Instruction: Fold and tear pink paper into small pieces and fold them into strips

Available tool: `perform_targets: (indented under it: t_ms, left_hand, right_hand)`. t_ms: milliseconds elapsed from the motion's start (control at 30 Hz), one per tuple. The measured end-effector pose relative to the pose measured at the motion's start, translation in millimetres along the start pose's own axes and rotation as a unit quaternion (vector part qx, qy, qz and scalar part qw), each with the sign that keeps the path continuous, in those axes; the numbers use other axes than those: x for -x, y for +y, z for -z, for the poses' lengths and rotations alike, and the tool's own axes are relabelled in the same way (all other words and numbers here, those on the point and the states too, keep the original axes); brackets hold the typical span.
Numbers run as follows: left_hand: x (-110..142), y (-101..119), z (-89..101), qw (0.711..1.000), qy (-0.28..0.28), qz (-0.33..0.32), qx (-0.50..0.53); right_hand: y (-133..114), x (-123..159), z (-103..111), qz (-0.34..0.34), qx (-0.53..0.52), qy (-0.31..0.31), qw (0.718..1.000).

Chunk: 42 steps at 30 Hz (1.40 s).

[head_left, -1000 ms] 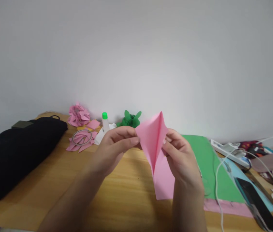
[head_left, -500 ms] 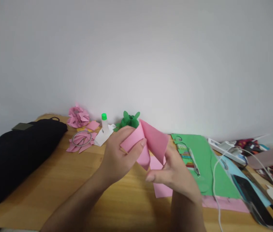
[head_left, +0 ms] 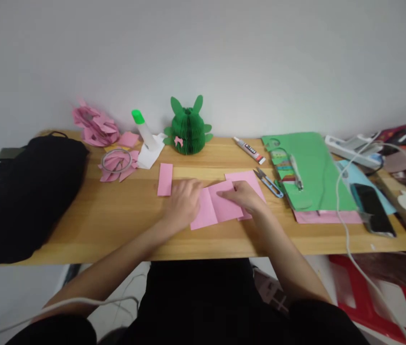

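A pink sheet of paper (head_left: 215, 206) with a crease down its middle is spread out low over the desk in front of me. My right hand (head_left: 245, 196) pinches its upper right part between thumb and fingers. At the sheet's left edge, my left hand (head_left: 184, 203) has its slightly blurred fingers curled on the paper; its thumb is hidden. Another pink sheet (head_left: 248, 178) lies partly under the right hand. To the left of my left hand is a narrow pink strip (head_left: 165, 179). Blue-handled thread snips (head_left: 269, 183) rest beyond my right hand.
By the wall sits a green honeycomb paper figure (head_left: 188, 132). A glue stick (head_left: 144, 130), a glue tube (head_left: 249, 150) and pink scraps (head_left: 97, 127) are around it. Left is a black bag (head_left: 33, 201); right, a green sheet (head_left: 318, 172), a phone (head_left: 373, 208) and a white cable (head_left: 339, 196).
My hands have lowered the pink paper toward the desk, and it is now opened flatter, showing its crease. The view has tilted down, bringing the snips, glue tube and strip into sight.
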<state>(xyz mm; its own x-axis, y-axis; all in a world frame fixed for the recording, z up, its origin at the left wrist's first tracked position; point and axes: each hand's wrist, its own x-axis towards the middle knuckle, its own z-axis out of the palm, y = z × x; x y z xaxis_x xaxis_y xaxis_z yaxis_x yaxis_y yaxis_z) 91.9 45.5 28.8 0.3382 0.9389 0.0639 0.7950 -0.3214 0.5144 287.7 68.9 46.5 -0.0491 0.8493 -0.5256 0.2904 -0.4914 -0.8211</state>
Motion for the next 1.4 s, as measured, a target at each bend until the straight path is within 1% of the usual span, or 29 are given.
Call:
perform_targets:
  t_ms: [100, 233, 333, 467, 633, 767, 967, 1167, 1233, 1400]
  left_hand:
    - [-0.4, 7.3, -11.9, 0.996, -0.026, -0.056, -0.058]
    - [-4.3, 7.5, -14.3, 0.988, -0.029, -0.094, -0.119]
    - [-3.6, 5.0, -16.8, 0.982, -0.025, -0.104, -0.155]
    - [-1.4, 5.2, -21.0, 0.975, -0.024, -0.110, -0.192]
    - [-0.6, 6.5, -22.3, 0.968, -0.023, -0.123, -0.218]
    - [-0.4, 6.3, -21.8, 0.966, -0.015, -0.125, -0.227]
    - [-0.1, 5.1, -24.1, 0.967, 0.000, -0.121, -0.225]
    - [0.7, 5.3, -24.5, 0.970, 0.005, -0.114, -0.214]
    - [0.8, 5.3, -24.2, 0.972, -0.001, -0.111, -0.208]
    - [0.8, 5.3, -23.0, 0.976, -0.016, -0.100, -0.193]
  right_hand:
    - [6.8, -9.7, 1.6, 0.004, 0.035, 0.040, 0.999]
    - [5.4, -16.9, 11.5, 0.033, 0.072, 0.089, 0.993]
    - [3.7, -15.6, 13.9, 0.022, 0.090, 0.095, 0.991]
    - [3.9, -7.4, 8.3, 0.002, 0.099, 0.096, 0.991]
    - [10.3, 2.5, -2.0, 0.001, 0.100, 0.134, 0.986]
    - [16.0, 8.3, -6.3, -0.005, 0.087, 0.160, 0.983]
    - [23.1, 14.5, -3.7, -0.025, 0.039, 0.158, 0.986]
    - [25.3, 20.7, 0.9, -0.024, -0.041, 0.095, 0.994]
    - [26.8, 22.7, 1.8, -0.023, -0.056, 0.096, 0.994]
    - [33.6, 28.6, 5.3, -0.019, -0.065, 0.126, 0.990]
